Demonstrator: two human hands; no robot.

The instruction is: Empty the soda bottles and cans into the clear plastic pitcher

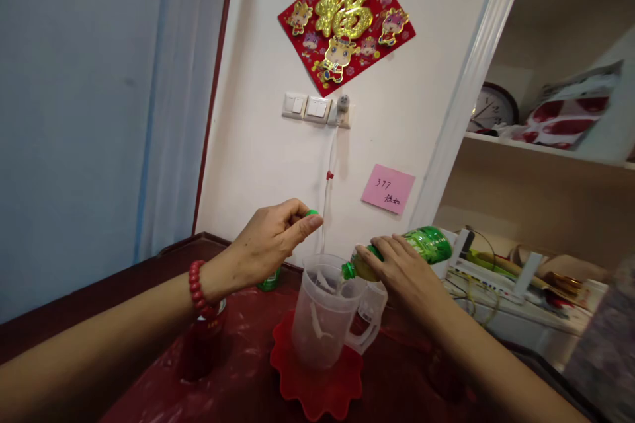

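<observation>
My left hand, with a red bead bracelet at the wrist, pinches a small green cap above and left of a clear plastic pitcher. The pitcher stands upright on a red scalloped tray, its handle to the right. Wrapped round a green-labelled bottle, my right hand holds it tipped to the left. The bottle's open mouth is over the pitcher's rim. A thin stream seems to leave the mouth. How much liquid is in the pitcher is hard to tell.
A dark red can stands beneath my left forearm. Behind my left wrist is a green object, partly hidden. A white cord hangs down the wall behind the pitcher. At the right, a white router sits among cables on a counter.
</observation>
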